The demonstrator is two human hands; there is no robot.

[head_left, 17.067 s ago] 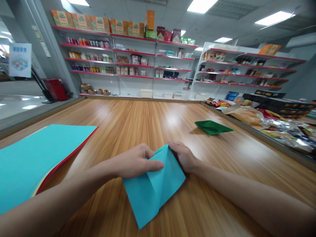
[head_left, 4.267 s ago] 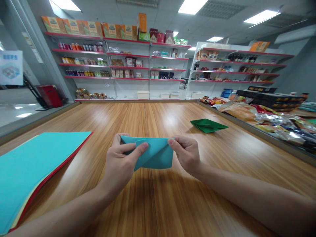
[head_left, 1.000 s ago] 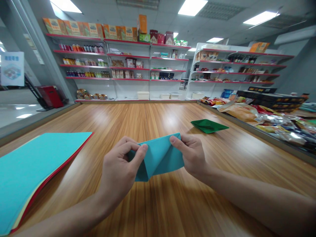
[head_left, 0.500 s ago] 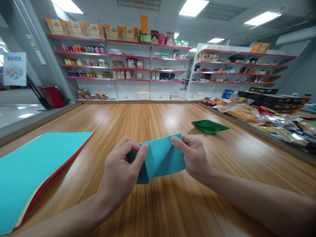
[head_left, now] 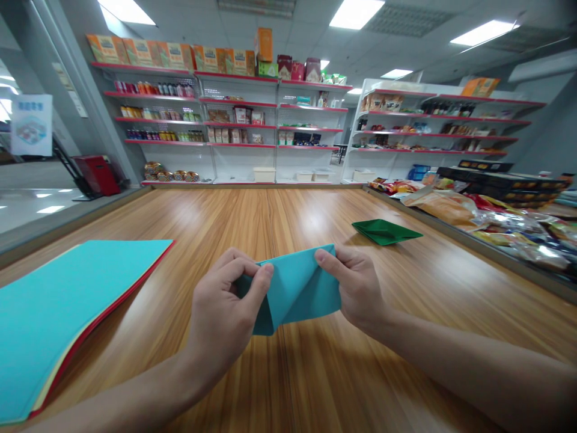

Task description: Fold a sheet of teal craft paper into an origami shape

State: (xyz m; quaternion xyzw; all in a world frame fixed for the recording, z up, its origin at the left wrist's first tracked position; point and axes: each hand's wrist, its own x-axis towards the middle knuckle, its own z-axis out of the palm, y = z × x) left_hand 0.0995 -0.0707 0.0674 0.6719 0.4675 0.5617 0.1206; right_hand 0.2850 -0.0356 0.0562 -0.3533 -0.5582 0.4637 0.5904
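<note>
I hold a folded piece of turquoise paper (head_left: 295, 288) just above the wooden table (head_left: 315, 373), between both hands. My left hand (head_left: 223, 313) pinches its left edge with thumb and fingers closed. My right hand (head_left: 356, 288) grips the right edge, thumb on the top corner. The paper's top right corner sits higher than the left, and a fold line runs down its left part.
A stack of coloured sheets (head_left: 67, 300), turquoise on top with yellow and red beneath, lies at the left. A folded green paper piece (head_left: 385, 231) rests at the far right. Snack packets (head_left: 487, 222) line the right edge. Store shelves (head_left: 229, 120) stand behind.
Seventeen seconds ago the paper lay on the table, larger and half folded. Since then it was lifted and folded smaller. Over the last second the hands and paper have hardly moved.
</note>
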